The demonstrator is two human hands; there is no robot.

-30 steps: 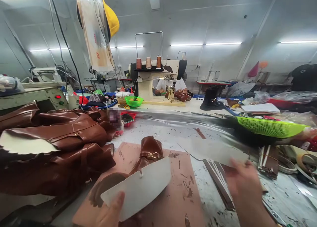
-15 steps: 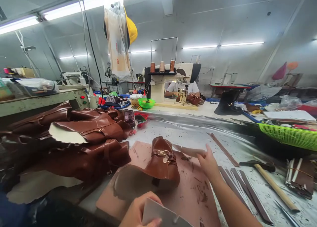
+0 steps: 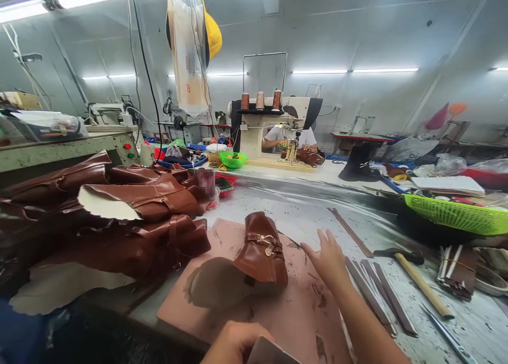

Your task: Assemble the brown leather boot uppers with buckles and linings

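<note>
My left hand [image 3: 238,338] is at the bottom edge, closed on a stiff grey curved sheet [image 3: 272,353], most of which falls outside the picture. Fingers spread, my right hand [image 3: 328,258] hovers by the right edge of a pinkish board [image 3: 296,316] and holds nothing. On that board lies a brown leather boot upper [image 3: 260,247] with a strap and gold buckle, its pale lining [image 3: 216,284] turned toward me. Behind the upper, the thin edge of another sheet shows near my right fingertips; most of it is hidden or blends with the table.
Brown boot uppers [image 3: 154,194] are heaped at left. To the right lie a hammer [image 3: 424,284], scissors [image 3: 448,335], brown strips [image 3: 371,295] and a green basket [image 3: 456,216]. A person [image 3: 307,136] sits behind the sewing machine [image 3: 250,142].
My right hand has let go of its sheet behind the upper and opened. My left hand has drawn its grey sheet down toward the bottom edge, uncovering the boot upper. The view has swung left.
</note>
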